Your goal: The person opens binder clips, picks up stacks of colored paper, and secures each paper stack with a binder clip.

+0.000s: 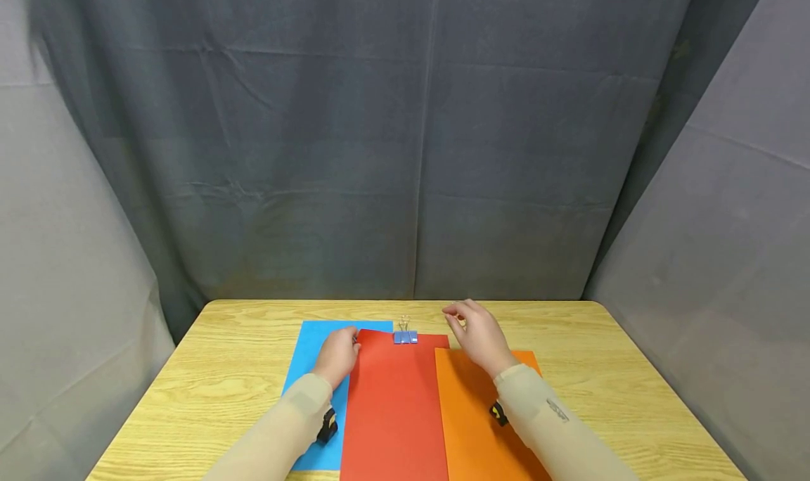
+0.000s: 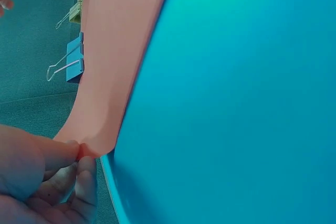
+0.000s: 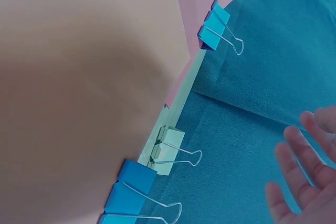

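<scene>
A red sheet of paper (image 1: 395, 411) lies in the middle of the table, partly over a blue sheet (image 1: 310, 347). My left hand (image 1: 337, 358) pinches its far left corner between thumb and fingers; in the left wrist view that corner bends up. On the red sheet's far edge sits a blue binder clip (image 1: 405, 337), wire handles pointing away. My right hand (image 1: 481, 337), holding nothing, hovers beyond the far edge of an orange sheet (image 1: 468, 418). The right wrist view shows its fingers (image 3: 302, 166) loosely spread.
Along the far paper edges in the right wrist view are a pale binder clip (image 3: 170, 148) and a larger blue clip (image 3: 128, 192). The wooden table (image 1: 209, 368) ends at a grey curtain (image 1: 316, 186), with grey cloth (image 1: 709, 291) at the side.
</scene>
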Tool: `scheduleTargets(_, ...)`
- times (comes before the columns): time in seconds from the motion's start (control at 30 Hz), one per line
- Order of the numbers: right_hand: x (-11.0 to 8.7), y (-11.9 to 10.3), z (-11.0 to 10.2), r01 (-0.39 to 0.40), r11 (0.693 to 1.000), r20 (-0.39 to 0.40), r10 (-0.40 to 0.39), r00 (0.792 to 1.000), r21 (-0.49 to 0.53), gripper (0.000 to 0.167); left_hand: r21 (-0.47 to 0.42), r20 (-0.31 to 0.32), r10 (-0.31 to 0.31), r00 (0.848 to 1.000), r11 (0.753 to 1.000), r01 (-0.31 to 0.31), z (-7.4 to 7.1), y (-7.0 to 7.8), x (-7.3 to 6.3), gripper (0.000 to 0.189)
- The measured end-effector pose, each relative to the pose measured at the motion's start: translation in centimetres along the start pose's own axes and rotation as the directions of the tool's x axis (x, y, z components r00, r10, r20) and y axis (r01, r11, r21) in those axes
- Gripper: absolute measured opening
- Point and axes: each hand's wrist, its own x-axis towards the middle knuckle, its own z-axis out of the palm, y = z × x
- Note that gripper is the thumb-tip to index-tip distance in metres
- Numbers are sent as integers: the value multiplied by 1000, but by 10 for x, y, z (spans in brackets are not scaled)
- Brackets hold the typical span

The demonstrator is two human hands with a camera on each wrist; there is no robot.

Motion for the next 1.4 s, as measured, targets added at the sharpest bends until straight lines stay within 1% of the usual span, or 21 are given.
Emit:
scheduleTargets(0.13,-3,1,-1,26,1000,-22,-26,999,-10,17,6,-11,1,1000,1000,-1,0,-1,0,10)
scheduleTargets(0.33,-7,3,-5,26,999,-67,-28,997,-40,15,-17,20,-38,999,999,38,0,0,1,15)
scheduleTargets(0.43,-8,5,-6,27,998,-82,-32,996,-59,15,-16,29,-46,999,999,46,0,0,1,17)
scheduleTargets(0.6,-10,11,-8,-6,994,-103,-5,995,-107,15,-23,27,-49,998,999,49,0,0,0,21)
scheduleTargets(0.7,-11,16,-9,-30,991,-117,15,993,-128,15,-50,35,-60,998,997,61,-1,0,-1,26)
scheduleTargets(0.97,-15,20,-11,-53,989,-116,37,993,-140,16,-95,35,-103,994,990,106,-3,0,-3,32)
scheduleTargets(1.23,-19,23,-10,-72,988,-106,58,993,-133,17,-104,34,-102,994,989,105,-4,1,-3,32)
scheduleTargets(1.4,-21,25,-10,-86,988,-93,75,993,-126,19,-91,42,-97,994,991,100,-6,1,-5,33)
